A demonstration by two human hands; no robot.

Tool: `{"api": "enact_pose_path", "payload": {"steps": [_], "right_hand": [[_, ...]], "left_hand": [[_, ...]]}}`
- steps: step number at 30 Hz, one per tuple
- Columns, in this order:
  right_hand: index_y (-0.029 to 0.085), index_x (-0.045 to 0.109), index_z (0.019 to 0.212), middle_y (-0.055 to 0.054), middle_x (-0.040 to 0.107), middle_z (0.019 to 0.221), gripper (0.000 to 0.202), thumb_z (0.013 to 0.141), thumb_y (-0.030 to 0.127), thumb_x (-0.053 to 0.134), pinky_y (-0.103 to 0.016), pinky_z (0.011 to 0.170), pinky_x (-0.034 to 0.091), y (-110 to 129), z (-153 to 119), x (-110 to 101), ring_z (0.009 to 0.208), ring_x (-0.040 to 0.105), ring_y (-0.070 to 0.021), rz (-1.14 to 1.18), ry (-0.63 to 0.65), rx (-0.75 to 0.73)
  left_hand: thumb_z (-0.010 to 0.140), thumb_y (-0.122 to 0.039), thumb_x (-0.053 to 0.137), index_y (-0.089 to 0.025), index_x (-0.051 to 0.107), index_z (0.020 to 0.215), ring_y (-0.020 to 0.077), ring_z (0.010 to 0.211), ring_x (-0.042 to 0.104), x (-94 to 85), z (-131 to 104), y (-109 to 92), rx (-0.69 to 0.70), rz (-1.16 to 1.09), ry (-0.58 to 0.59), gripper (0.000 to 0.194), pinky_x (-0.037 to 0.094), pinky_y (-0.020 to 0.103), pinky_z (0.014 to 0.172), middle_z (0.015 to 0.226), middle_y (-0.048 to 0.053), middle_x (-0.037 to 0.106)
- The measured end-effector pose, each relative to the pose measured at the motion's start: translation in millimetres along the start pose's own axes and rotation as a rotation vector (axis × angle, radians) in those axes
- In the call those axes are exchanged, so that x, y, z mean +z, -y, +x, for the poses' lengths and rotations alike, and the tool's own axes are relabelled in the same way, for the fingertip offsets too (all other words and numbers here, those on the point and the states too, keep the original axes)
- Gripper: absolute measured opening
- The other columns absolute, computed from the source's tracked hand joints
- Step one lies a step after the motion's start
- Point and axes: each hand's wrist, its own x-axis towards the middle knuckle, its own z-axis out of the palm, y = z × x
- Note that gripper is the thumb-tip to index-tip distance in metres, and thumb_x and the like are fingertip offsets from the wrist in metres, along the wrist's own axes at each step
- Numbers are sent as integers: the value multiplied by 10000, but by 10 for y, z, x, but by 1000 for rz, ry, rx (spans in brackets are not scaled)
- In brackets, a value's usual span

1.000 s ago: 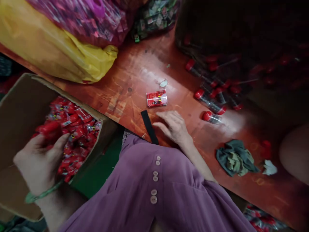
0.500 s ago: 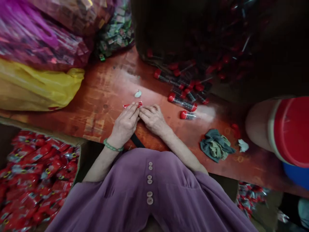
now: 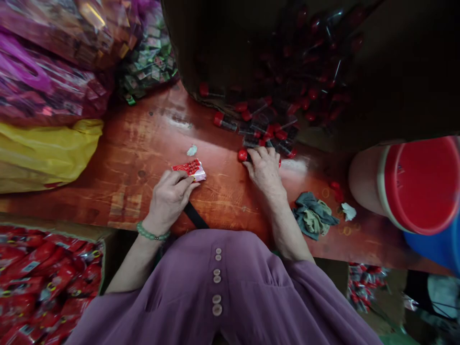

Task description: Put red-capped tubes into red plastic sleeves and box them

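My left hand [image 3: 168, 197], a green bead bracelet at its wrist, pinches a small red and white printed packet [image 3: 191, 167] just above the orange-red tabletop. To the right, my right hand [image 3: 265, 167] curls its fingers over a clear tube with red ends [image 3: 243, 155]; the hand hides most of the tube. Just beyond it lies a loose heap of similar tubes [image 3: 270, 128], clear with dark contents and red caps. A pale scrap [image 3: 191, 150] rests on the table behind the packet.
A dark open carton [image 3: 187, 57] at the back holds more tubes. Filled plastic bags [image 3: 53, 153] stand left, above a box of red packets [image 3: 43, 273]. To the right are a crumpled cloth [image 3: 313, 215], a white scrap [image 3: 348, 211] and a red-lidded bucket [image 3: 420, 187].
My hands have parted. The right one has moved right and onto a red-ended tube; the left has shifted slightly left and still holds the packet, now more visible. The view has shifted.
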Motion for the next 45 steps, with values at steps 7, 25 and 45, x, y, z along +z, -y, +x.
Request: {"api": "enact_pose_path", "payload": {"steps": [7,25,45], "right_hand": [[145,652,1221,-168,687,1091,330,1015,305,449,-526,917,443,119,-39,59,1020,572,-315,87,50,3],[266,615,1153,56,635,794,404,826,464,744,-172,395,387,626,-402,88,493,532,-51,1710,205,349],[187,686,984,31,649,746,346,737,407,789,-176,497,348,789,-305,-190,556,494,-56,1770,507,404]], "left_hand": [[980,-286,501,-185,731,918,199,806,618,-110,103,14,-22,-22,106,258,513,321,763,891,70,715],[954,-257,519,-191,720,867,197,792,657,-65,-2,-52,-82,-52,-40,229,529,342,764,827,65,744],[830,-94,666,-168,693,768,126,680,679,-107,-138,-210,22,-348,-263,101,561,274,708,723,11,736]]}}
